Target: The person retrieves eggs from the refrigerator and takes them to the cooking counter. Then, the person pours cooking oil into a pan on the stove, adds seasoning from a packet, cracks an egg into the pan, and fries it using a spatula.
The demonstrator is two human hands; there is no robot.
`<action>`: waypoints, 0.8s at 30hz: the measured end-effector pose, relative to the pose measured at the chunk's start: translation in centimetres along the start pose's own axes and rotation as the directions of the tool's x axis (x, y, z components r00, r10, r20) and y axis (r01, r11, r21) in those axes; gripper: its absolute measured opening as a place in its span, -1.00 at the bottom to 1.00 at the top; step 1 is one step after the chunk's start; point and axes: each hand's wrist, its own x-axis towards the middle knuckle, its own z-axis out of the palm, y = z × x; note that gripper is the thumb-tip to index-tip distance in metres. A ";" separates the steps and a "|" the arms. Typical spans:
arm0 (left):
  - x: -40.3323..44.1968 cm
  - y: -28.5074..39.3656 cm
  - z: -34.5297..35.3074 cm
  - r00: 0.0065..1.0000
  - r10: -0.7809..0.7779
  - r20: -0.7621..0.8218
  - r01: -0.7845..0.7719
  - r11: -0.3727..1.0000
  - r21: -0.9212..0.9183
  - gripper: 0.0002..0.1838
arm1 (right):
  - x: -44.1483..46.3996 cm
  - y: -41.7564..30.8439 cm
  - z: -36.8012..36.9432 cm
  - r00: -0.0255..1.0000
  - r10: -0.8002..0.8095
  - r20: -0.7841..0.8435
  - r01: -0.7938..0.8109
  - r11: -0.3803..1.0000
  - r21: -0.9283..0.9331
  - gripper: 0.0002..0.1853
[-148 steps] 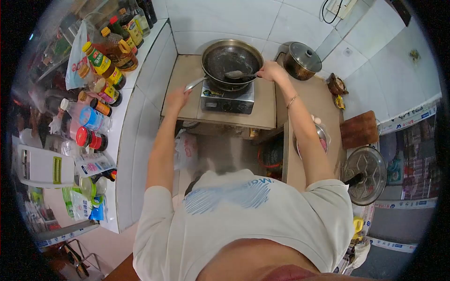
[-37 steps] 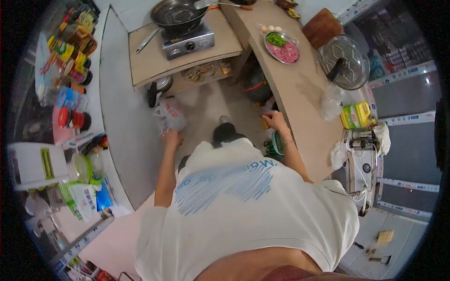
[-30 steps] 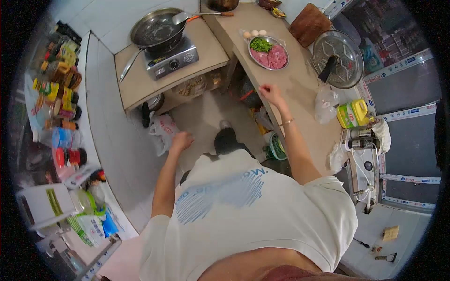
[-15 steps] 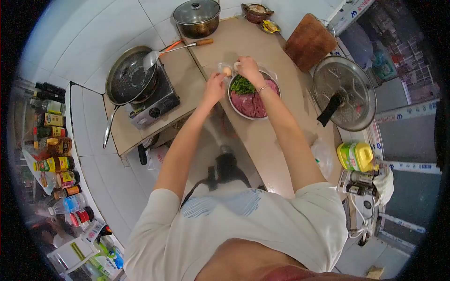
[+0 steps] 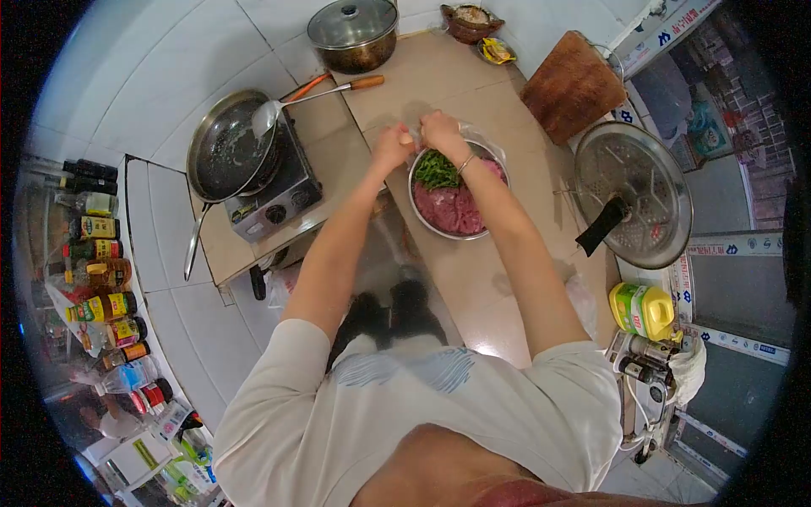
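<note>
the egg [image 5: 406, 139], largely covered by fingers, is above the table [image 5: 507, 101] close to its left edge, pinched at the fingertips of the left hand [image 5: 393, 152]. its long axis cannot be read. the right hand [image 5: 441, 129] is just to the egg's right, fingers curled inward; whether it grips anything cannot be told. the left hand is thus the nearer one. on the near side of both hands is a round metal dish [image 5: 461, 237], by the table's left edge, with the right wrist crossing over it; it carries chopped greens [image 5: 437, 171] and raw meat [image 5: 448, 209]. farther out, a lidded pot [image 5: 352, 40] occupies the table's far left corner, and a wooden chopping board [image 5: 574, 87] stands tilted by the right edge. beyond the left edge, a frying pan [image 5: 228, 148] sits on a stove [image 5: 274, 207], a spatula [image 5: 265, 118] across its rim.
</note>
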 end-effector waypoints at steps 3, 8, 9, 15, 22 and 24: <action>-0.2 -1.6 0.1 1.000 -0.003 -0.016 -0.002 0.952 -0.307 -0.56 | 0.0 0.7 -1.0 0.994 -0.011 0.105 0.005 0.998 0.056 -0.74; -5.5 -2.0 -2.1 0.972 -0.226 0.070 0.164 0.431 -0.888 -0.58 | -1.0 1.4 -2.7 0.951 0.188 0.245 -0.308 0.515 0.800 -0.58; -7.2 -2.3 -3.0 0.969 -0.242 0.053 0.156 0.426 -0.891 -0.58 | -1.6 1.0 -3.0 0.955 0.180 0.234 -0.276 0.266 0.924 -0.58; -19.7 -6.5 -9.6 0.924 0.005 0.383 0.358 -0.372 -0.856 -0.61 | -10.1 -8.6 -5.5 0.975 0.145 0.171 -0.054 -0.589 0.806 -0.65; -31.6 -14.7 -15.8 0.923 -0.242 0.300 0.189 -0.395 -0.899 -0.61 | -17.1 -23.2 0.0 0.912 -0.054 0.407 -0.359 -0.584 0.728 -0.70; -33.0 -15.8 -18.5 0.909 -0.334 0.248 0.100 -0.402 -0.910 -0.63 | -16.9 -27.5 -0.3 0.895 -0.065 0.441 -0.424 -0.430 0.797 -0.69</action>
